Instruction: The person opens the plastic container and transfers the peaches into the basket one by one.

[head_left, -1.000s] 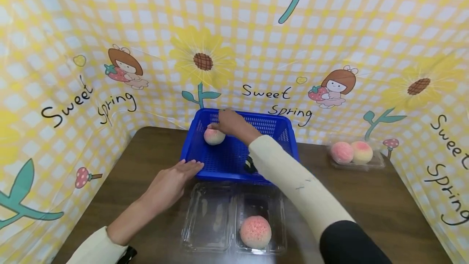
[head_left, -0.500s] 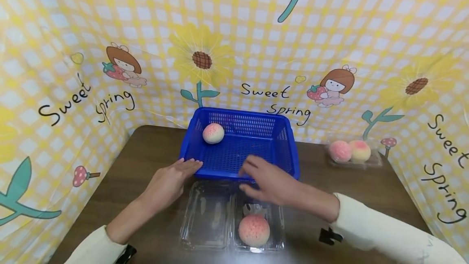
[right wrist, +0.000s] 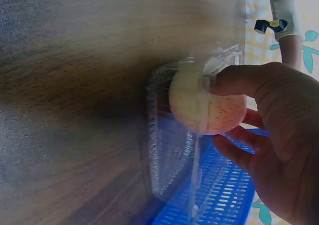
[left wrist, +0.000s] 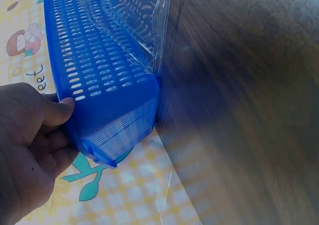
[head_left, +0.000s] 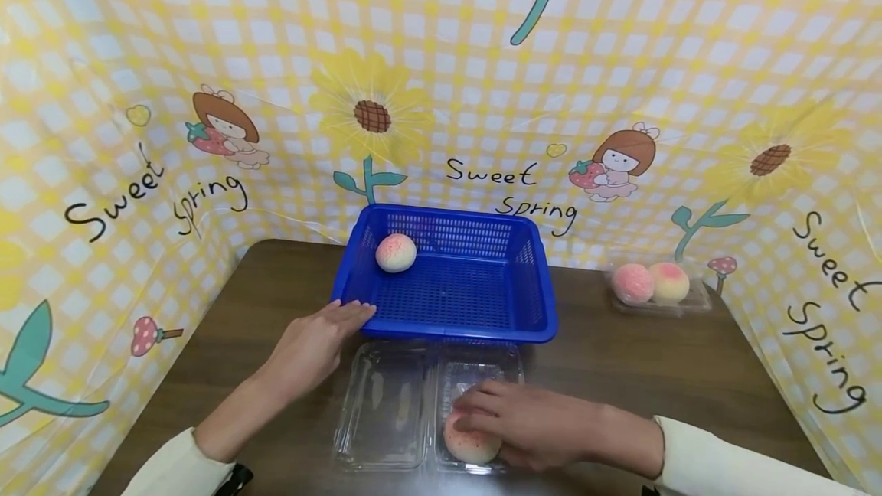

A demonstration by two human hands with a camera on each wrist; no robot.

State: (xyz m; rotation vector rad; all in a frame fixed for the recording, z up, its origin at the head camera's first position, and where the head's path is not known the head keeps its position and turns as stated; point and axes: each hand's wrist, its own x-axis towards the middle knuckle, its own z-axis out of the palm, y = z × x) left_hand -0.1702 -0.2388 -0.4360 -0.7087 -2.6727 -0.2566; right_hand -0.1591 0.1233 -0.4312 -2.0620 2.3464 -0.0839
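Note:
In the head view my left hand [head_left: 313,343] holds the near left corner of a blue plastic basket [head_left: 547,282]. The left wrist view shows its thumb on the outer wall and its fingers at the rim. A pink-and-cream peach [head_left: 396,253] lies in the basket's far left corner. My right hand [head_left: 534,423] has its fingers over another speckled peach [head_left: 468,442], which sits in the right half of an open clear clamshell box [head_left: 382,404]. From the right wrist, the thumb touches that peach [right wrist: 224,112] and the fingers curve round its other side.
At the table's far right stands a clear container [head_left: 699,298] with two peaches [head_left: 651,283]. The clamshell lies directly in front of the basket. A yellow checked cloth [head_left: 448,60] hangs behind and along the sides of the brown wooden table [head_left: 620,366].
My right hand has come out of the basket, leaving a peach there, and moved toward me to the peach in the clamshell. My left hand stays at the basket's corner.

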